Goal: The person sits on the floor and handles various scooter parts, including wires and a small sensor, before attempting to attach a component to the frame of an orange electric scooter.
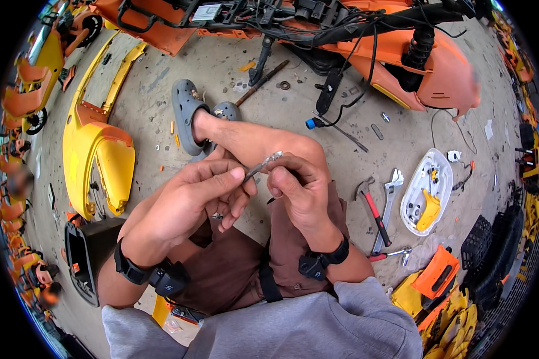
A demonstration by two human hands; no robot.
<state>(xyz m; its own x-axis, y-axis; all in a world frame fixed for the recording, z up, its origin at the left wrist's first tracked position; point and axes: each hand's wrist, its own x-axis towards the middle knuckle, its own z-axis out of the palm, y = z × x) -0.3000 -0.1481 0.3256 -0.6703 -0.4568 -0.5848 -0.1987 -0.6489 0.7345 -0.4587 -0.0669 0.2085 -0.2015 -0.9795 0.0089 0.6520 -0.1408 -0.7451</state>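
Both of my hands meet above my lap. My left hand (203,194) is closed, pinching a thin dark rod-like piece (257,169) with a pale, shiny, rough tip between thumb and fingers. Small silvery bits (218,216) show among its lower fingers; what they are I cannot make out. Close beside the tip, my right hand (299,185) is closed, its thumb bent against the curled forefinger. A short dark end pokes out below that thumb, and the fingers hide the rest of it.
An orange scooter body (425,78) with hanging cables spans the far side. Yellow panels (81,155) lie left. On the right are a hammer (374,209), an adjustable wrench (391,188), a ratchet (392,254) and a white tray (408,209) of small parts.
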